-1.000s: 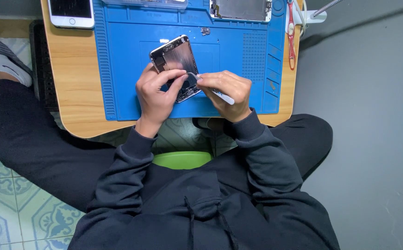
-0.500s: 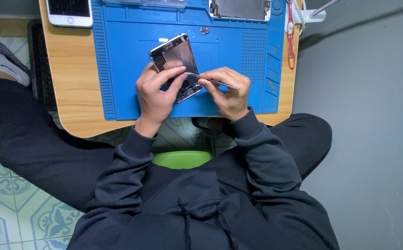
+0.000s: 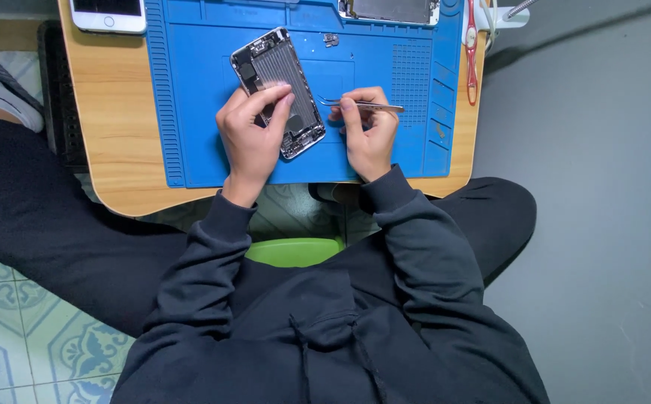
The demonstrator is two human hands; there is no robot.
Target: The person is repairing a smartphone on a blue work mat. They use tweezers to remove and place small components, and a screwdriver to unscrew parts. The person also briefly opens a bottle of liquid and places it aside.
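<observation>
The opened phone (image 3: pixel 279 91) lies tilted on the blue mat (image 3: pixel 191 112), its long axis running from about 11 o'clock to 5 o'clock, with the bare inner parts facing up. The left hand (image 3: pixel 252 138) rests on it from the 7 o'clock side: the fingers are loosely curled, the fingertips (image 3: pixel 284 93) pressing down on the middle of the phone and the thumb lying along its lower half, so the phone is pinned to the mat rather than lifted. The right hand (image 3: pixel 366 135) sits just beside the phone at its 3 o'clock side, closed in a pinch around a pair of metal tweezers (image 3: pixel 359 105). The tweezers lie nearly level, their thin tips pointing toward 9 o'clock and ending just short of the phone's right edge (whether the tips touch it cannot be told).

The mat covers most of the wooden worktop (image 3: pixel 112 127). At 12 o'clock from the hands a second phone part (image 3: pixel 389 10) lies at the mat's far edge, and a small loose part (image 3: pixel 330 39) sits nearer. A white phone (image 3: pixel 108 15) lies at 11 o'clock on the bare wood. A red-handled tool (image 3: pixel 472 45) lies at 2 o'clock, along the mat's right border.
</observation>
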